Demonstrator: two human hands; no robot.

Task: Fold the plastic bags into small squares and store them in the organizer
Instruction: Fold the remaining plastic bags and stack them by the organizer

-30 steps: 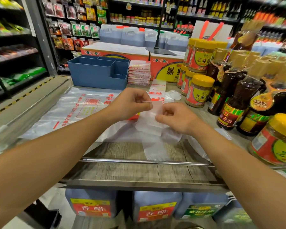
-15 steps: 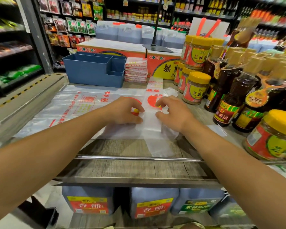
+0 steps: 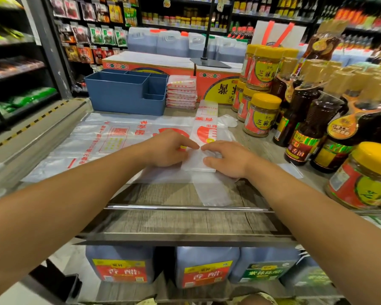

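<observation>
Pressing one folded bag strip: two hands, left, right, fingertips nearly touching; one blue organizer behind.

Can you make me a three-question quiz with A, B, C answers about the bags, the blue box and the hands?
1. Where is the stack of folded red-and-white plastic bags?
A. inside the organizer
B. right of the organizer
C. on the floor

2. What colour is the divided plastic organizer?
A. blue
B. green
C. yellow

3. What are the left hand and right hand doing?
A. hanging idle
B. lifting a jar
C. pressing the folded strip of clear plastic bag on the shelf

Answers: 1 B, the stack stands beside its right wall. 2 A, blue all over. 3 C, fingers lie flat on the strip.
</observation>
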